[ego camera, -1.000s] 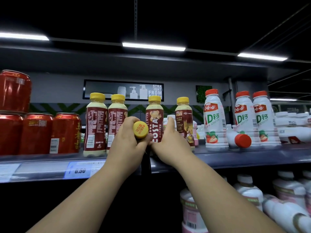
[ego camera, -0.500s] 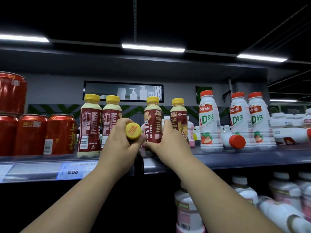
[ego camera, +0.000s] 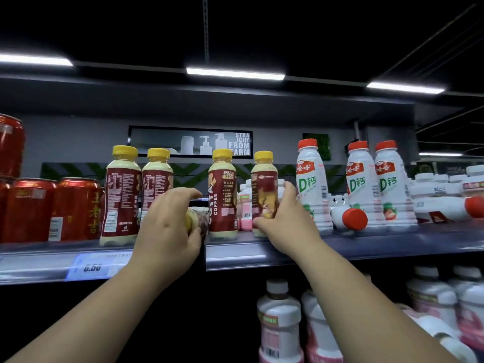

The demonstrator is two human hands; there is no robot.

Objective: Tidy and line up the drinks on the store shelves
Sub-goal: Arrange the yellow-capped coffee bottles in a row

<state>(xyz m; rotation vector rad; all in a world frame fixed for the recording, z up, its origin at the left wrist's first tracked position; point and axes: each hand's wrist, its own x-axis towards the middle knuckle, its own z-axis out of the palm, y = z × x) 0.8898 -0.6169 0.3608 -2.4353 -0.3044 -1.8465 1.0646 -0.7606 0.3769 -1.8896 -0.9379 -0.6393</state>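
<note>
1. Now clamped over the held bottle [ego camera: 197, 220]: left hand [ego camera: 167, 227], fingers curled across the top, thumb beneath. Bottle on its side, blurred, cap hidden behind the palm.
2. Half a second earlier: same bottle out in front of the shelf edge [ego camera: 262, 254], yellow cap toward the camera. Since then pushed inward, into the gap just past the left fingertips.
3. Right hand [ego camera: 286, 224]: wrapped round the lower body of the end bottle [ego camera: 264, 184], thumb at its foot, fingers up its right side. Earlier at the foot of the Costa bottle [ego camera: 222, 189]; since shifted one bottle to the right.
4. Hands apart; between them, Costa bottle upright and untouched.
5. Left of the left hand: upright pair [ego camera: 123, 189] of coffee bottles, partly behind the knuckles; farther left, cans [ego camera: 76, 210].
6. Right of the right hand: white bottles [ego camera: 310, 184] standing, then a toppled bottle [ego camera: 349, 218], red cap toward the camera.
7. Reading for the task: slot for the held bottle apparently chosen, bottle not yet stood up. Probably next: righting it there while steadying or squaring the end bottle. Risk: knocking the Costa bottle, close to both hands. Toppled bottle still to be righted.
</note>
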